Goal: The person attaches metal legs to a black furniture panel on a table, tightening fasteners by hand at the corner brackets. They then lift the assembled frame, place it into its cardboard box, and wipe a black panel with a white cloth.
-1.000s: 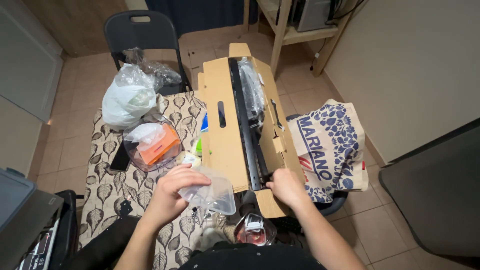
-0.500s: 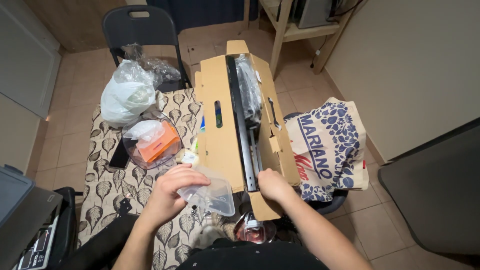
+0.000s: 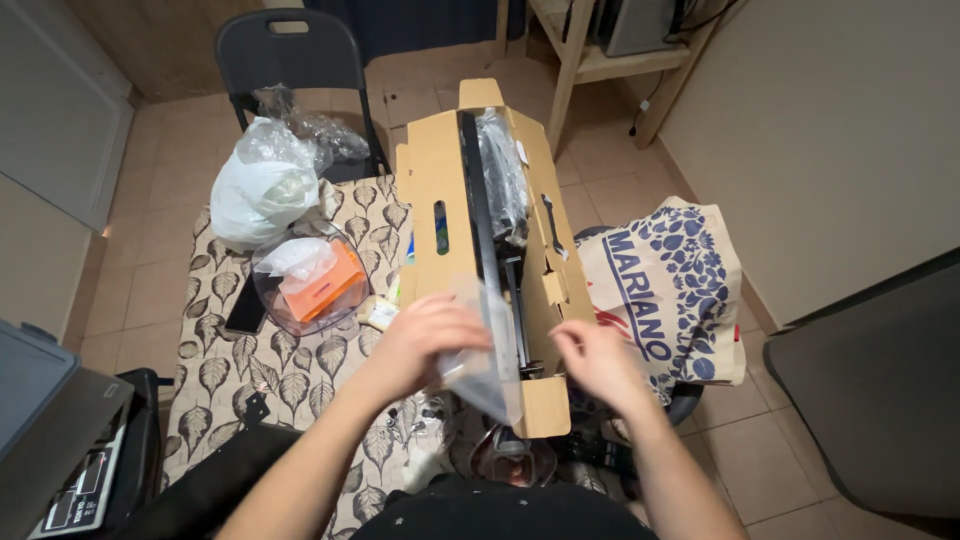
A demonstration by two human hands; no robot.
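Observation:
My left hand (image 3: 425, 340) grips a clear plastic bag (image 3: 480, 375) and holds it up in front of the near end of a long open cardboard box (image 3: 440, 170). Inside the box lie a black elongated part (image 3: 478, 220) and another part wrapped in clear plastic (image 3: 503, 175). My right hand (image 3: 595, 362) hovers just right of the bag, by the box's near right corner, fingers slightly apart and holding nothing.
A table with a leaf-pattern cloth (image 3: 250, 370) carries a white plastic bag (image 3: 260, 190), a clear bowl holding an orange box (image 3: 312, 285) and a dark phone (image 3: 245, 305). A dark chair (image 3: 290, 45) stands beyond. A blue-and-white printed tote (image 3: 670, 290) sits right of the box.
My left hand has lifted the clear bag up and to the right, over the box's near end. My right hand has come off the box edge and moved toward the bag.

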